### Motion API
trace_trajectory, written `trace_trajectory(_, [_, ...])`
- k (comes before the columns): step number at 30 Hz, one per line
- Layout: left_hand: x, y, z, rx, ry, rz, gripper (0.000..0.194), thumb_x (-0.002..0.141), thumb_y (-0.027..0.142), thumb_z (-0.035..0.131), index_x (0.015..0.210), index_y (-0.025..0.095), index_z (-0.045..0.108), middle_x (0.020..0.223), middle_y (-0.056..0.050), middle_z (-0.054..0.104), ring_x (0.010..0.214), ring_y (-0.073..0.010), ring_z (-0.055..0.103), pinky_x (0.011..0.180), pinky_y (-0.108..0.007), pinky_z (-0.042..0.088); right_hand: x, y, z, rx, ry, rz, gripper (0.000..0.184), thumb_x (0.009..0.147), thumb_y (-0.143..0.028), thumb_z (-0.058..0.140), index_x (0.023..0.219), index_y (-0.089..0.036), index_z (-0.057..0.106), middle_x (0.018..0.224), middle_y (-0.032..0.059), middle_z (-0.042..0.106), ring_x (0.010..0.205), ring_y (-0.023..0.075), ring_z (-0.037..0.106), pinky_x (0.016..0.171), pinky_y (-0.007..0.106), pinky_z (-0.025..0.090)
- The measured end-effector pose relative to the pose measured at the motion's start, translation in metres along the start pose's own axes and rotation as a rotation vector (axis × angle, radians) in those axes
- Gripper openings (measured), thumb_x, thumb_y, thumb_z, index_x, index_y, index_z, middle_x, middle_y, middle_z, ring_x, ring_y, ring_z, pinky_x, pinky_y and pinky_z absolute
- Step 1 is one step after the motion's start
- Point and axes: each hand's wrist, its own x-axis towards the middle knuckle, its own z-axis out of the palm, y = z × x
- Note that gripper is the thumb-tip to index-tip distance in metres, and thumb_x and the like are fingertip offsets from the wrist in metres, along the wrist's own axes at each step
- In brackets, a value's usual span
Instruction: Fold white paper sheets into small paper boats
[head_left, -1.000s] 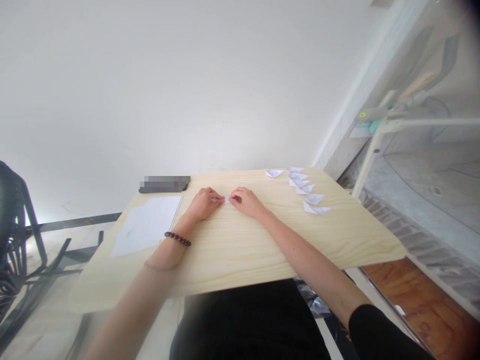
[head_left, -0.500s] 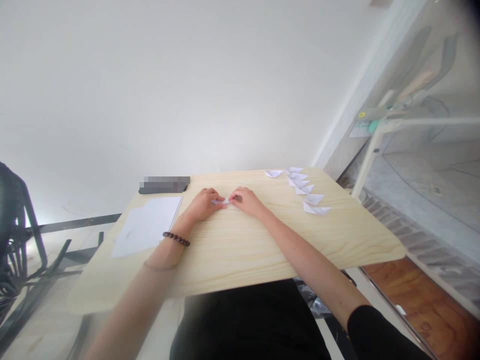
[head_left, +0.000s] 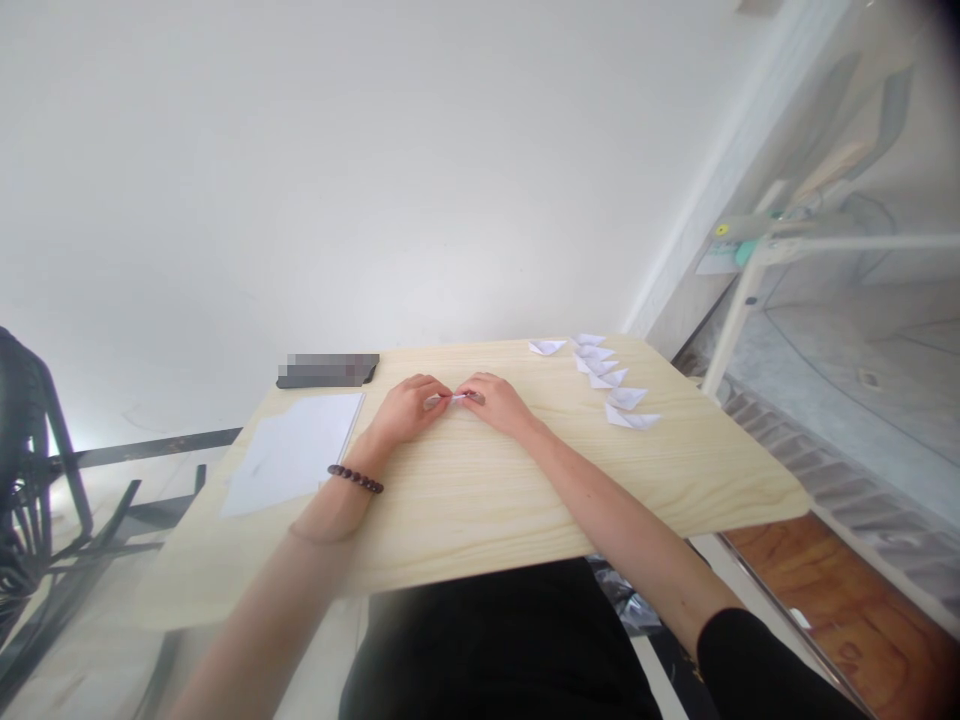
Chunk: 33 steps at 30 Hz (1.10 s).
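Observation:
A small folded piece of white paper (head_left: 457, 397) sits between my two hands over the middle of the table; most of it is hidden by fingers. My left hand (head_left: 414, 405) pinches its left end between thumb and fingertips. On the other side, my right hand (head_left: 491, 400) grips the right end in a similar pinch, fingers curled. The fingertips of both hands nearly meet. Off to the right stand several folded white paper boats (head_left: 607, 379), most of them in a slanting row, with one paper boat (head_left: 547, 347) apart from the others near the back edge.
A stack of white paper sheets (head_left: 289, 455) lies on the left of the wooden table (head_left: 480, 500). Behind it, a dark flat object (head_left: 328, 380), partly pixelated, rests near the back edge. A black chair (head_left: 45, 450) stands at left, and a white wall rises behind.
My left fingertips have drawn in closer to my right ones, and less of the paper shows between them. The paper boats and sheets stay where they were.

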Motion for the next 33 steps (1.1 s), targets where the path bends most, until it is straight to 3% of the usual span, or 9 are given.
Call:
trace_trajectory(13, [0.0017, 0.0035, 0.0013, 0.063, 0.027, 0.046, 0.014, 0.079, 0.023, 0.046, 0.082, 0.017, 0.059, 0.081, -0.005, 0.060, 0.078, -0.0156, 0.053, 0.073, -0.028, 0.040, 0.0000, -0.0040, -0.0008, -0.041, 0.027, -0.030, 0.015, 0.080, -0.027, 0.050, 0.080, -0.020, 0.064, 0.081, 0.0023, 0.062, 0.082, 0.0130, 0.052, 0.077, 0.026, 0.037])
trace_trajectory(21, [0.0019, 0.0062, 0.0003, 0.077, 0.036, 0.030, 0.014, 0.079, 0.023, 0.045, 0.078, 0.018, 0.058, 0.080, -0.005, 0.059, 0.077, -0.0155, 0.053, 0.073, -0.028, 0.039, 0.0003, -0.0009, 0.0026, 0.034, 0.080, 0.040, 0.014, 0.076, -0.030, 0.055, 0.077, -0.018, 0.062, 0.078, 0.0017, 0.060, 0.073, 0.0108, 0.053, 0.068, 0.023, 0.039])
trace_trajectory(33, [0.0036, 0.0076, 0.0000, 0.059, 0.019, 0.024, 0.013, 0.079, 0.022, 0.046, 0.079, 0.018, 0.058, 0.079, -0.004, 0.059, 0.076, -0.0154, 0.053, 0.072, -0.029, 0.039, 0.0008, -0.0017, 0.0006, 0.072, 0.066, 0.034, 0.012, 0.075, -0.028, 0.056, 0.074, -0.018, 0.064, 0.076, 0.0018, 0.061, 0.074, 0.0109, 0.054, 0.070, 0.023, 0.040])
